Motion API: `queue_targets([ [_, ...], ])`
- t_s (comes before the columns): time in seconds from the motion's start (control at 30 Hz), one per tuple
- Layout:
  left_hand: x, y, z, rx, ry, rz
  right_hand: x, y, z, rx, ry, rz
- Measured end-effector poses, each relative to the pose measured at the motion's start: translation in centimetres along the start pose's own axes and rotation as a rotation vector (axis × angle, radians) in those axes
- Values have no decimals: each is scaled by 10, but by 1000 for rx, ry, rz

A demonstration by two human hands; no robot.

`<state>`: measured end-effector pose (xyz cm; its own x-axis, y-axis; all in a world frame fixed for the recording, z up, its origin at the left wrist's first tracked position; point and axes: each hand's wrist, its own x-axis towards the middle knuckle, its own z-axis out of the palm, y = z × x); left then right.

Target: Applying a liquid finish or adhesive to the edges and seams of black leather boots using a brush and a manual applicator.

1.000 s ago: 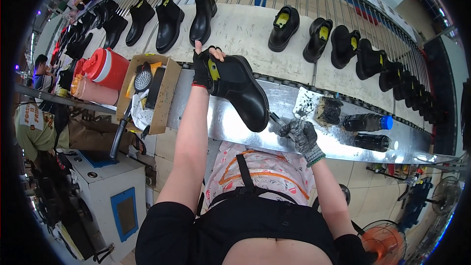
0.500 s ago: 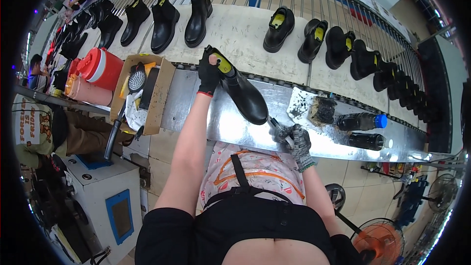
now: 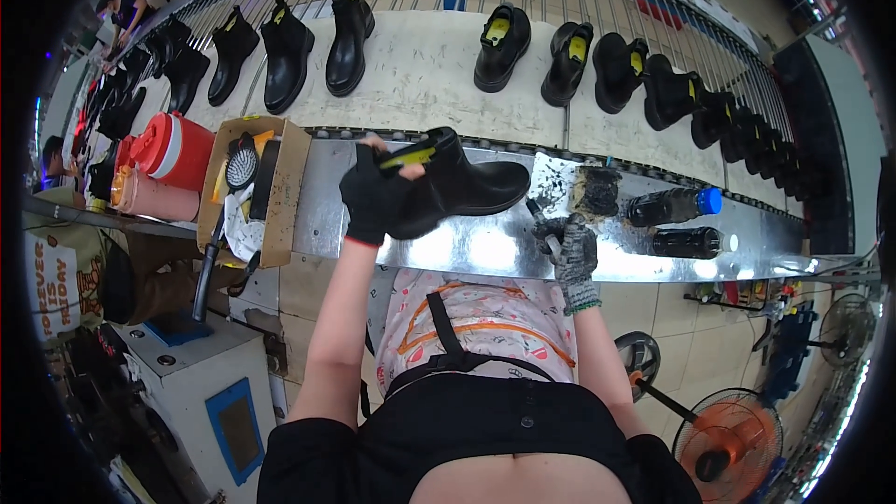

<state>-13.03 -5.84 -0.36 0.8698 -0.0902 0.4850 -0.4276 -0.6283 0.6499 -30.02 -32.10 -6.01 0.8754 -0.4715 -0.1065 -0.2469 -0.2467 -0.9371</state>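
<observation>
My left hand (image 3: 366, 194), in a black glove with bare fingertips, grips a black ankle boot (image 3: 476, 189) by its top, near the yellow lining. The boot lies sideways above the metal bench, toe to the right. Wrapped in a mottled grey knit glove, my right hand (image 3: 573, 257) is closed on a small brush (image 3: 554, 245) with a pale handle. Its dark tip is close below the boot's toe; whether they touch I cannot tell. A black-smeared white sheet (image 3: 553, 179) and a blackened sponge-like block (image 3: 595, 191) lie just beyond that hand.
Dark-filled bottles, one blue-capped (image 3: 674, 206) and one white-capped (image 3: 689, 243), lie at right. A cardboard box (image 3: 287, 191) with brushes stands at left, beside a red jug (image 3: 177, 145). Several black boots (image 3: 349, 42) line the pale conveyor (image 3: 411, 84). An orange fan (image 3: 737, 439) stands lower right.
My left hand has lowered the boot and turned it sideways, its toe swinging up and right. My right hand stays near the toe with the brush. Boots on the conveyor appear shifted left in view.
</observation>
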Motion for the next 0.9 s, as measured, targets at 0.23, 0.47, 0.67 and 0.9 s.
queue_targets([
  [0.23,-51,45,-15,-19,-76,-168,1,-31,5,53,33,-63],
  [0.47,-73,51,-23,-127,-203,-342,-3,-39,9,-25,-80,-89],
  [0.67,-82,45,-28,-696,-382,-711,-19,-57,19,66,-193,-158],
  [0.9,-87,54,-24,-1035,-610,-951,-28,-79,-11,-155,-227,-103],
])
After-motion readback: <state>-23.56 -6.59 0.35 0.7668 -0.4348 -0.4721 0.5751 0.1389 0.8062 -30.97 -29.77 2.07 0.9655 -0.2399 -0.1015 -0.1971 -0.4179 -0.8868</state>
